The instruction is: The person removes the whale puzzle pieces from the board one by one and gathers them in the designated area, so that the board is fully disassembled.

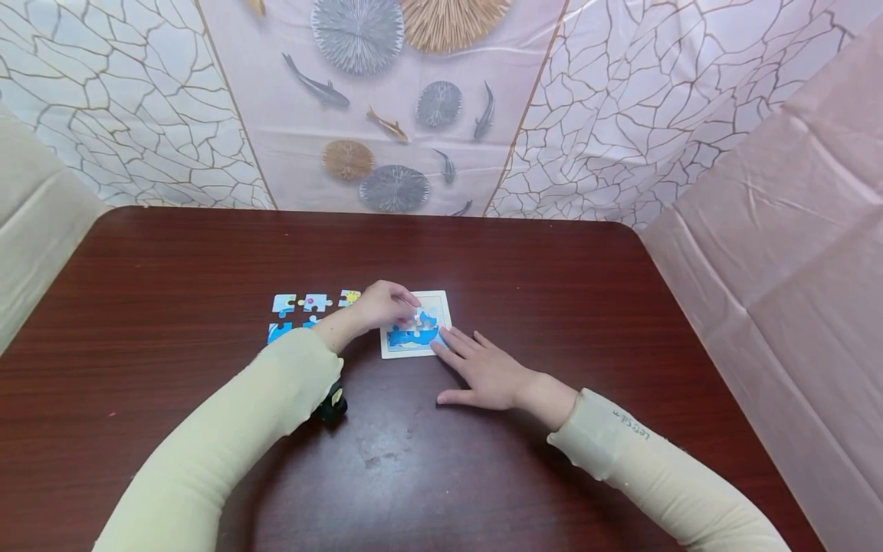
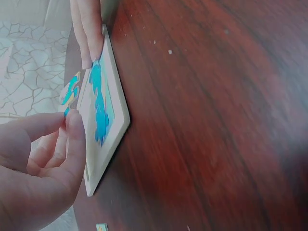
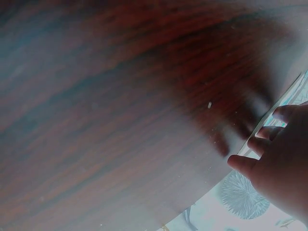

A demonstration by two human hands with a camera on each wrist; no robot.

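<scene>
My left hand [image 1: 382, 305] reaches over the left side of a white-framed jigsaw puzzle board [image 1: 444, 297]. In the left wrist view, its thumb and fingers pinch a blue-and-white jigsaw piece [image 2: 70, 91], held tilted over the board. Blue joined pieces [image 1: 407, 338] lie inside the frame, along its near side. My right hand [image 1: 490, 377] is spread palm down, fingertips at the board's right edge and thumb out on the table. In the right wrist view, the right-hand fingers [image 3: 245, 163] reach along the frame's edge.
Several loose jigsaw pieces [image 1: 317, 303] lie left of the board on the dark wooden table [image 1: 552, 291], some partly hidden by the left arm. A small black object [image 1: 333, 406] shows beside the left sleeve. Patterned cloth [image 1: 441, 176] hangs behind the table's far edge.
</scene>
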